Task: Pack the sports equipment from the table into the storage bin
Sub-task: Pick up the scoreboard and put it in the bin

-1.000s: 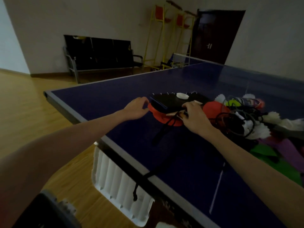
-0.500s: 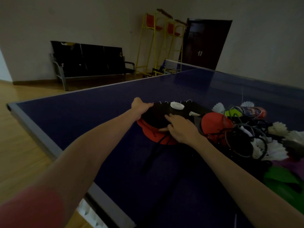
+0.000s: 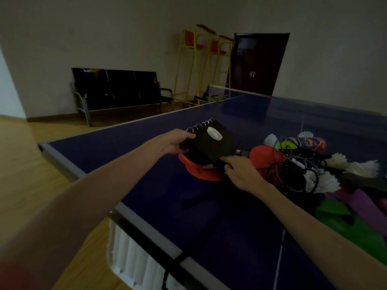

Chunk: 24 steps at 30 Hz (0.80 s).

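Both hands [image 3: 176,142] [image 3: 243,172] are grasping the notebook [image 3: 211,143] w/ paddles [image 3: 201,170]; shuttlecocks [image 3: 326,181], ropes at 3 o'clock are awaiting packing; bin [image 3: 134,260] off the counter [image 3: 146,197] at 7.

Dark blue ping-pong table [image 3: 146,164] w/ grey edge, white centre line. On it, near side: red paddle [image 3: 201,171]; a second red paddle [image 3: 265,156] just right of it. Far right: tangle of black cords [image 3: 297,172], white shuttlecocks [image 3: 326,182], green [image 3: 343,218] & purple [image 3: 364,200] pieces, all heaped together.
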Available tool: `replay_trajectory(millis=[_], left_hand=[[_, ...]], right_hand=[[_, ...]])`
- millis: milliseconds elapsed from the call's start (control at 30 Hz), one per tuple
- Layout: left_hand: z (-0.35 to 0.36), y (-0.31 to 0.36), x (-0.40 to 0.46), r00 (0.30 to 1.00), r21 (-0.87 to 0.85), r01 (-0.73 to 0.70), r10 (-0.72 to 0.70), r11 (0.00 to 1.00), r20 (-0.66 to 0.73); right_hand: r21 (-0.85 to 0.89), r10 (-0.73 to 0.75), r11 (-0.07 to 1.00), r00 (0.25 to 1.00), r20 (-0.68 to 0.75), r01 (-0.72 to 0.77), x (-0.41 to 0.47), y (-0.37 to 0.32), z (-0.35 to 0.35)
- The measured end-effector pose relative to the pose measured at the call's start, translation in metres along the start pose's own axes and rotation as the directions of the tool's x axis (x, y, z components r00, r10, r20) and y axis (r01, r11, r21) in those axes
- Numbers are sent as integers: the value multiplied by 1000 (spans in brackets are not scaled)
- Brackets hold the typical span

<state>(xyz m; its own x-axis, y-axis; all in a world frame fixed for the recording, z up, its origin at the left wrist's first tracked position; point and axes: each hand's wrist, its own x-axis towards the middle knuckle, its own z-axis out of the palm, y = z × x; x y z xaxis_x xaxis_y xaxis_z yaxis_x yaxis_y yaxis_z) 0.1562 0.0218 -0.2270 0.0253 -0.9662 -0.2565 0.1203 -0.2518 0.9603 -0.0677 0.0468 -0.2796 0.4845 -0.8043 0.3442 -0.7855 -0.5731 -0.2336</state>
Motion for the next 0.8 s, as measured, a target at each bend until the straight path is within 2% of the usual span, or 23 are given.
replay_trajectory(millis=[67,133,233,300,333,400,500,600,667,733,800], left_hand=[[3,-4,-20,1000,-163,18,-14,986,25],[2,-12,-42,999,-237,20,-12,971,35],[-5,-27,-72,999,-285,15,0,958,52],[-9,-35,-89,998,-287,5,13,958,62],[-11,-38,-97,998,-279,-2,19,960,59],[-16,-43,-107,999,-261,-23,35,965,42],[-28,-45,-118,997,-228,-71,68,971,-19],[-44,-47,-135,982,-176,-158,135,972,-135],[-50,-49,-150,960,-127,-219,190,968,-205],[-53,-51,-166,925,-46,-290,268,956,-269],[-56,-54,-181,875,24,-361,347,932,-337]], right_hand=[[49,23,999,996,-82,-19,-2,-6,-3],[152,73,987,988,-135,-52,2,-15,-7],[351,185,923,982,-41,-159,18,-27,-10],[367,270,888,961,68,-275,27,-31,-5],[307,281,904,954,102,-299,29,-33,-1],[194,280,937,956,82,-291,26,-41,6],[202,260,946,966,-7,-254,22,-54,6],[311,226,926,974,6,-216,15,-68,-2],[452,245,874,964,-99,-176,7,-79,-5],[572,344,806,907,-243,-153,-3,-90,-7],[667,422,726,873,-243,-166,-13,-102,-10]])
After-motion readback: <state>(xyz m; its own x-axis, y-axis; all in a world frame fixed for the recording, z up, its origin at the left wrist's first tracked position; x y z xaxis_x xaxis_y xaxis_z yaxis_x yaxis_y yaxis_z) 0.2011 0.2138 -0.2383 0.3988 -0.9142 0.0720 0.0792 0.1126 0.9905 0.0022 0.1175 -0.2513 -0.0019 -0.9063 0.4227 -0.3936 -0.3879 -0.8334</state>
